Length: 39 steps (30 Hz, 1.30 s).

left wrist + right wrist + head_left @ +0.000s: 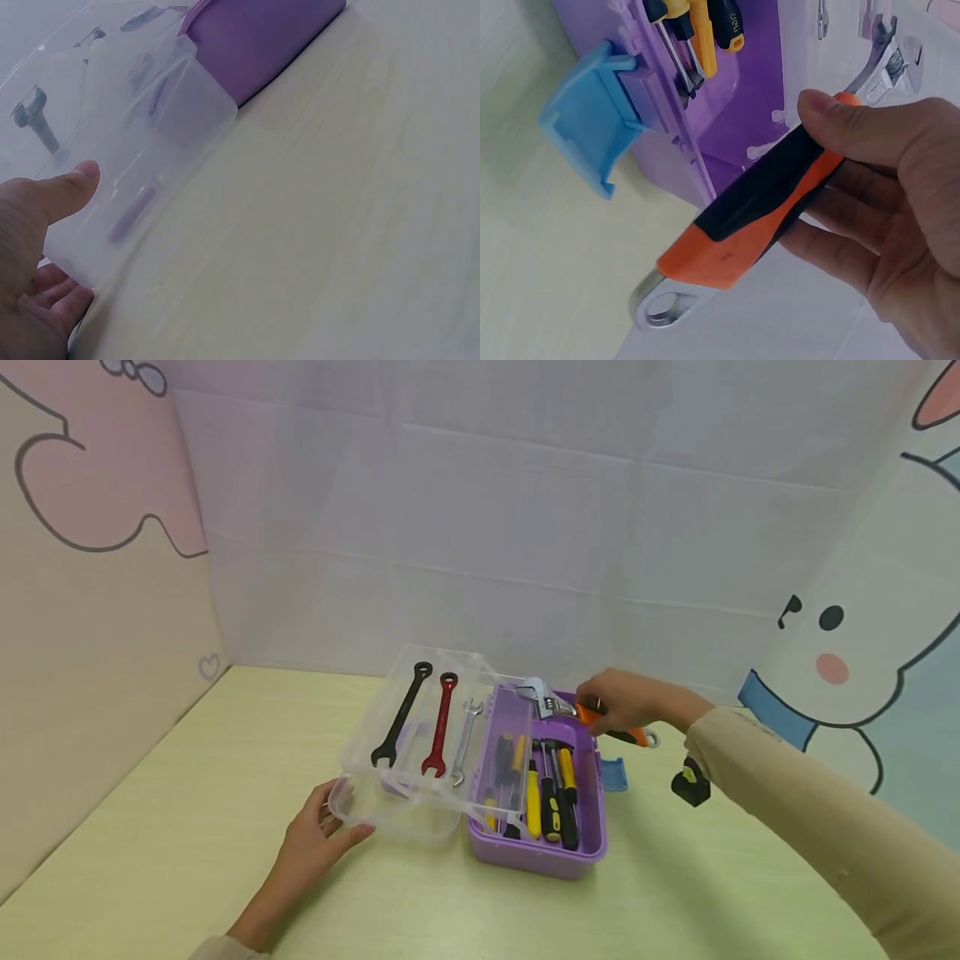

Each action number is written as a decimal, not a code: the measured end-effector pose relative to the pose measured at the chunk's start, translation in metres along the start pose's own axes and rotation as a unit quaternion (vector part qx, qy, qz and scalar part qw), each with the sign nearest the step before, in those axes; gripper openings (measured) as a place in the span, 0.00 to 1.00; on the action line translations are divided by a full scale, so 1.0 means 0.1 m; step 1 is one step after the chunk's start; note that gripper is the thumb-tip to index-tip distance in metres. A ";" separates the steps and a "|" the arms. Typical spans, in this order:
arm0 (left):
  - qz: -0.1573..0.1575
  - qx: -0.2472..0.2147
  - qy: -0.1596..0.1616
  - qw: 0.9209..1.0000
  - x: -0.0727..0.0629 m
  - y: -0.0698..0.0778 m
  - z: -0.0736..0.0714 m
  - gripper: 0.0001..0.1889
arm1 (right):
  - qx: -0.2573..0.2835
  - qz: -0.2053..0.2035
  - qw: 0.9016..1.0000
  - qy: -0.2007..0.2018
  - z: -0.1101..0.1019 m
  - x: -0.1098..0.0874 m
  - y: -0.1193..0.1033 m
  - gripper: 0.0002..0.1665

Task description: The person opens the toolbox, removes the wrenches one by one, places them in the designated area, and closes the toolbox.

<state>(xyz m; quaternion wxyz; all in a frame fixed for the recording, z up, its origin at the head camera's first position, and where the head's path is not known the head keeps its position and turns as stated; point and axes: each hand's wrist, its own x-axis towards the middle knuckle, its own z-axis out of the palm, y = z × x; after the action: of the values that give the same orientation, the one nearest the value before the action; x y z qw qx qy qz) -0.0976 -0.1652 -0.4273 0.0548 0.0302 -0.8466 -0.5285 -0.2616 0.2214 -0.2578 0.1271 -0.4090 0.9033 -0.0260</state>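
Observation:
My right hand [626, 696] grips an adjustable wrench [742, 217] by its orange and black handle, thumb on one side and fingers on the other. The steel jaw end points left, over the far end of an open purple toolbox [534, 858]. At lower left, my left hand [313, 839] holds the corner of the toolbox's clear plastic lid [165, 142], thumb on the near face and fingers round the edge. A clear tray [491, 693] swung out above the lid carries a black wrench [403, 714], a red wrench [441, 727] and a small silver wrench [467, 743].
Inside the toolbox lie a yellow-handled tool [533, 802], a hammer [566, 810] and several screwdrivers, partly under the tray. A blue latch [613, 774] hangs off its right side. On the right of the table [187, 760] is a small black and yellow object [691, 783]. Printed cloth walls stand around.

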 end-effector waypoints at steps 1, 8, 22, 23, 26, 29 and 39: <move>-0.002 -0.001 -0.001 1.000 0.00 0.00 0.00 0.41 | 0.009 0.007 1.000 -0.001 0.01 -0.02 0.01 0.08; -0.017 -0.003 -0.003 1.000 0.01 -0.03 0.01 0.42 | 0.053 0.042 0.998 0.011 0.07 -0.14 0.11 0.10; -0.012 -0.002 -0.003 1.000 0.01 -0.04 0.00 0.41 | 0.182 0.153 0.970 0.046 0.27 -0.40 0.28 0.16; -0.011 -0.002 -0.004 1.000 0.01 -0.03 0.00 0.41 | 0.189 0.165 0.967 0.050 0.28 -0.42 0.28 0.17; -0.008 -0.002 -0.005 1.000 0.02 -0.02 0.00 0.42 | 0.209 0.189 0.957 0.063 0.33 -0.47 0.32 0.19; -0.007 -0.001 -0.006 1.000 0.02 -0.02 0.00 0.42 | 0.227 0.203 0.949 0.076 0.37 -0.52 0.36 0.21; -0.012 -0.005 -0.007 1.000 0.02 0.00 -0.01 0.42 | 0.289 0.228 0.926 0.083 0.51 -0.67 0.46 0.23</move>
<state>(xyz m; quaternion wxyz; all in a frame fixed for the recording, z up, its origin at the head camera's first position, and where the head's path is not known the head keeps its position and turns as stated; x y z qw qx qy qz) -0.0994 -0.1660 -0.4272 0.0425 0.0359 -0.8442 -0.5332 -0.2403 0.3052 -0.3000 0.1671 -0.1334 0.9328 -0.2902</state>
